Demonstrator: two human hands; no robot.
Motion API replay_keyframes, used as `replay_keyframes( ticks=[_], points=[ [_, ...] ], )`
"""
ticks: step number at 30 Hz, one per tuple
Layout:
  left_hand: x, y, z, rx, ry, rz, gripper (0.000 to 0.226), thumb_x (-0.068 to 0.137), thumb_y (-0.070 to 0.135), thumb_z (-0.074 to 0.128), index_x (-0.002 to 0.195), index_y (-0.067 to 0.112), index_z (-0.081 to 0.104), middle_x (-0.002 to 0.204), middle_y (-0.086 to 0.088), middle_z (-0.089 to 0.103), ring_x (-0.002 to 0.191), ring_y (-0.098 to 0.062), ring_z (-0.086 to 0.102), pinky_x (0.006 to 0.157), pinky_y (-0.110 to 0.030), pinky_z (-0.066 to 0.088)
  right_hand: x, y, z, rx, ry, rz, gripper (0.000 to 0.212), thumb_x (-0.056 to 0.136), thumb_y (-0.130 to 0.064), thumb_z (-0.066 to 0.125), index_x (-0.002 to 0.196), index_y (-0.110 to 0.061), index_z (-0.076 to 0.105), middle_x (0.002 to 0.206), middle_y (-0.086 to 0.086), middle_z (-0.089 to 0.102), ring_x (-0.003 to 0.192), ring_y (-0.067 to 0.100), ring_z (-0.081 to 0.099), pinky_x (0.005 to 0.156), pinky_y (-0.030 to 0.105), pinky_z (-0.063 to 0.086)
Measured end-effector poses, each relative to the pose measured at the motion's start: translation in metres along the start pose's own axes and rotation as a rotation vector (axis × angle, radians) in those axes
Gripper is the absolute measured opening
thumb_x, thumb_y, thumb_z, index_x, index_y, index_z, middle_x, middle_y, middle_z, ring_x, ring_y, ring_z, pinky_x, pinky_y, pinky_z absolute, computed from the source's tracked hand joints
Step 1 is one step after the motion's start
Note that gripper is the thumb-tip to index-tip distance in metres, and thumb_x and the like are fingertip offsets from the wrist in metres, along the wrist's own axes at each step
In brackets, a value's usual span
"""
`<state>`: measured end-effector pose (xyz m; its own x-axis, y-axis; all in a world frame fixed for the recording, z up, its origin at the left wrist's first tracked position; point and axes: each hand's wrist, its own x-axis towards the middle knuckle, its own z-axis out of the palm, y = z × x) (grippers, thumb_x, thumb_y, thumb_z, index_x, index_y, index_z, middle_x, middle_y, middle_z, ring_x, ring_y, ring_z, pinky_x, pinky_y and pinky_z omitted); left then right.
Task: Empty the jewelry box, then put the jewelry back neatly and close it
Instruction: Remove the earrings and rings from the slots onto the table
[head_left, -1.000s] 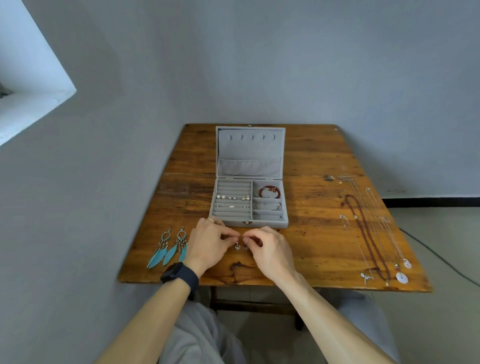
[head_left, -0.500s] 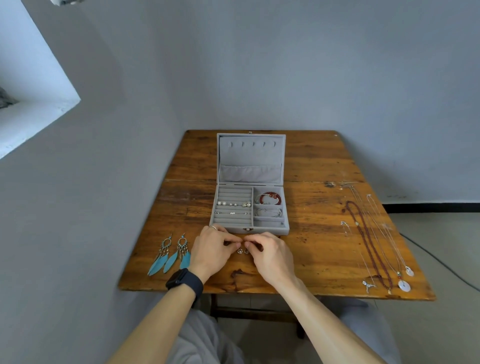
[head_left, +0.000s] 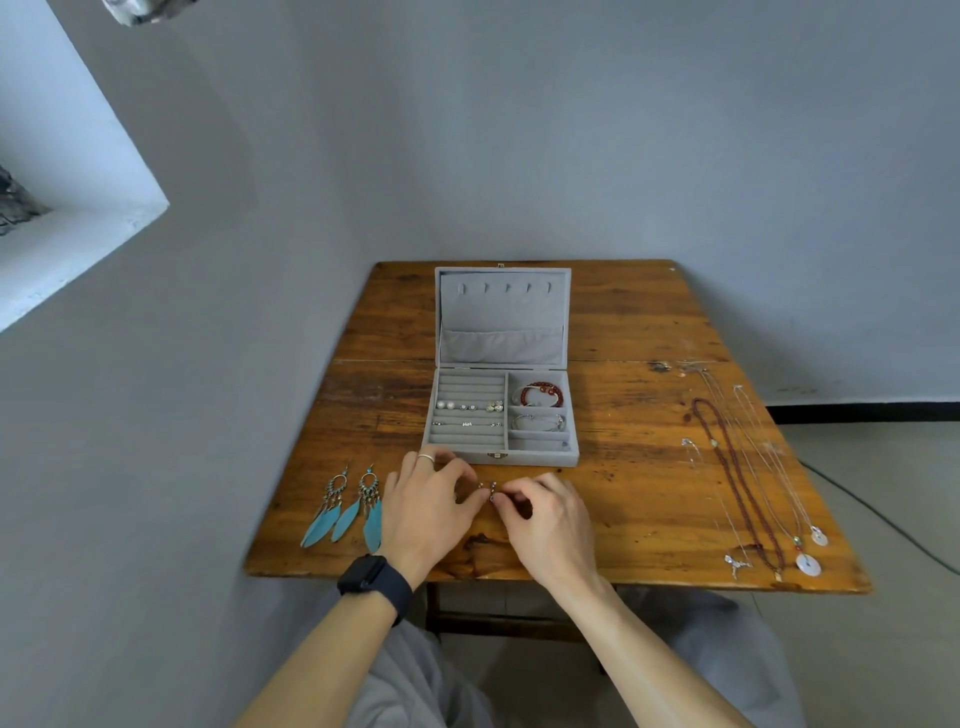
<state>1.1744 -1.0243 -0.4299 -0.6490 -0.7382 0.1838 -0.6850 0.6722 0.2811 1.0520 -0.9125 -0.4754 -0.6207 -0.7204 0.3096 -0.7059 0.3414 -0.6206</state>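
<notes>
- Both hands are down at the near edge of the tabletop (head_left: 623, 322), just in front of the jewelry box (head_left: 501, 415).
- The left hand (head_left: 426, 512) has its fingers curled inward, and its tips pinch one of two small jewelry pieces (head_left: 491, 489). There is a ring (head_left: 426, 457) on one finger and a dark watch (head_left: 374, 579) on the wrist.
- The right hand (head_left: 550, 519) mirrors it, knuckles up, with thumb and forefinger pinching the other piece. The fingertips of the two hands almost meet.
- The pieces are too small to show what they are, and they sit just above the wood, between the hands.
- The jewelry box stands open at the middle of the tabletop, with its lid (head_left: 503, 317) upright toward the far edge and its clasp facing the person.
- Inside, stud earrings (head_left: 470, 407) line the padded rolls on the left side.
- On the right side, a red bead bracelet (head_left: 540, 394) fills the far compartment and a silver bangle (head_left: 537, 422) lies in the middle one.
- A pair of turquoise feather earrings (head_left: 348, 506) lies flat near the near-left corner, just beside the left hand.
- Several necklaces (head_left: 737, 478) are laid out lengthwise along the right edge, well apart from the box, with their pendants toward the near-right corner.
</notes>
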Motion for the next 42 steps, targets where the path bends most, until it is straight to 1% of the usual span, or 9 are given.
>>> replay_keyframes(
  ticks=[7, 17, 22, 24, 27, 30, 33, 39, 42],
  points=[
    [0.001, 0.0, 0.0, 0.009, -0.067, -0.007, 0.022, 0.092, 0.051, 0.058, 0.108, 0.041, 0.07, 0.134, 0.011, 0.047, 0.125, -0.011, 0.041, 0.096, -0.032, 0.037, -0.003, -0.003, 0.004, -0.023, 0.009, 0.002, 0.016, 0.088, -0.042, 0.068, 0.098, -0.031, 0.074, 0.095, -0.014, 0.061, 0.086, 0.01, 0.055, 0.072, 0.029, 0.048],
    [-0.002, -0.001, -0.003, -0.053, -0.091, -0.004, 0.02, 0.094, 0.045, 0.06, 0.11, 0.04, 0.07, 0.133, 0.012, 0.049, 0.125, -0.012, 0.043, 0.097, -0.034, 0.038, -0.006, 0.002, 0.002, 0.016, -0.026, -0.038, 0.014, 0.089, -0.035, 0.068, 0.1, -0.029, 0.073, 0.099, -0.014, 0.059, 0.089, 0.008, 0.054, 0.077, 0.028, 0.049],
    [0.0, -0.004, -0.013, -0.078, -0.06, -0.005, 0.021, 0.094, 0.039, 0.059, 0.114, 0.039, 0.068, 0.127, 0.012, 0.052, 0.122, -0.012, 0.046, 0.095, -0.033, 0.039, -0.005, 0.001, -0.005, 0.059, -0.056, -0.044, 0.015, 0.089, -0.027, 0.07, 0.103, -0.027, 0.073, 0.1, -0.014, 0.058, 0.09, 0.004, 0.053, 0.078, 0.021, 0.047],
    [0.003, -0.009, -0.018, -0.089, -0.035, -0.007, 0.024, 0.094, 0.038, 0.06, 0.118, 0.039, 0.066, 0.127, 0.011, 0.053, 0.121, -0.013, 0.047, 0.095, -0.034, 0.042, -0.002, 0.002, -0.011, 0.064, -0.085, -0.065, 0.017, 0.091, -0.028, 0.067, 0.107, -0.027, 0.072, 0.103, -0.015, 0.059, 0.092, 0.002, 0.054, 0.078, 0.016, 0.046],
    [0.011, -0.018, -0.025, -0.087, 0.003, -0.025, 0.03, 0.094, 0.038, 0.061, 0.124, 0.038, 0.062, 0.129, 0.01, 0.053, 0.122, -0.013, 0.048, 0.097, -0.034, 0.042, 0.008, 0.0, -0.02, 0.052, -0.103, -0.129, 0.02, 0.094, -0.029, 0.064, 0.112, -0.025, 0.07, 0.107, -0.014, 0.06, 0.098, 0.001, 0.057, 0.083, 0.013, 0.047],
    [0.027, -0.03, -0.03, -0.065, 0.036, -0.052, 0.033, 0.094, 0.039, 0.061, 0.127, 0.038, 0.059, 0.129, 0.01, 0.054, 0.121, -0.013, 0.049, 0.096, -0.035, 0.043, 0.028, -0.007, -0.027, 0.023, -0.11, -0.183, 0.022, 0.095, -0.031, 0.062, 0.115, -0.026, 0.069, 0.109, -0.014, 0.06, 0.1, 0.0, 0.057, 0.084, 0.01, 0.044],
    [0.047, -0.04, -0.034, -0.05, 0.046, -0.077, 0.033, 0.095, 0.04, 0.058, 0.128, 0.04, 0.058, 0.131, 0.009, 0.053, 0.122, -0.013, 0.049, 0.094, -0.034, 0.043, 0.057, -0.018, -0.028, -0.012, -0.106, -0.237, 0.022, 0.095, -0.032, 0.062, 0.115, -0.027, 0.068, 0.109, -0.016, 0.058, 0.101, 0.002, 0.056, 0.083, 0.014, 0.049],
    [0.084, -0.046, -0.033, -0.035, 0.026, -0.069, 0.035, 0.097, 0.041, 0.054, 0.131, 0.042, 0.056, 0.136, 0.008, 0.05, 0.124, -0.014, 0.047, 0.098, -0.034, 0.041, 0.112, -0.038, -0.014, -0.151, -0.129, -0.323, 0.025, 0.094, -0.034, 0.062, 0.116, -0.027, 0.069, 0.11, -0.012, 0.063, 0.102, 0.009, 0.054, 0.078, 0.017, 0.043],
    [0.097, -0.049, -0.03, -0.013, -0.003, -0.055, 0.036, 0.098, 0.04, 0.052, 0.134, 0.041, 0.054, 0.139, 0.008, 0.048, 0.126, -0.014, 0.045, 0.1, -0.034, 0.039, 0.133, -0.044, -0.002, -0.233, -0.163, -0.355, 0.027, 0.093, -0.036, 0.061, 0.117, -0.027, 0.069, 0.112, -0.011, 0.064, 0.102, 0.013, 0.055, 0.076, 0.023, 0.047]
  ],
)
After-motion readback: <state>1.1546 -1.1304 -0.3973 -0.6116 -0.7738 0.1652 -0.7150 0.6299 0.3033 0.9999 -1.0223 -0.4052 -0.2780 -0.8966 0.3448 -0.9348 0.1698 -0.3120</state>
